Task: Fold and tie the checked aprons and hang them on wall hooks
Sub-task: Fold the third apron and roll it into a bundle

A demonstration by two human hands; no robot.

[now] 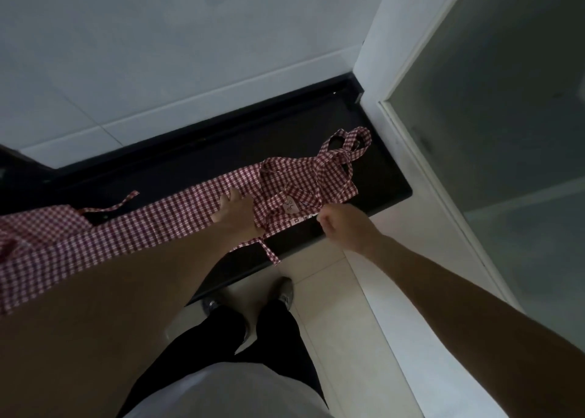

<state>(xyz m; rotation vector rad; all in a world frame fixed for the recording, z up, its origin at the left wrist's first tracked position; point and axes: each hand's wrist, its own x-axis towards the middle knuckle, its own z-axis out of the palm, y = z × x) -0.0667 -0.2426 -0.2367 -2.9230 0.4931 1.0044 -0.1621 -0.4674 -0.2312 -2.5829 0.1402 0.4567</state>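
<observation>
Checked apron (177,215) on black counter (373,170): my left hand (235,210) presses it flat, fingers straight; my right hand (340,226) pinches its strap (319,177) near the right end

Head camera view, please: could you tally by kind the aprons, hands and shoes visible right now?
Checked aprons: 2 (folded one under the hands, another at left)
Hands: 2 (left hand, right hand)
Shoes: 2 (left shoe, right shoe)
Total: 6
</observation>
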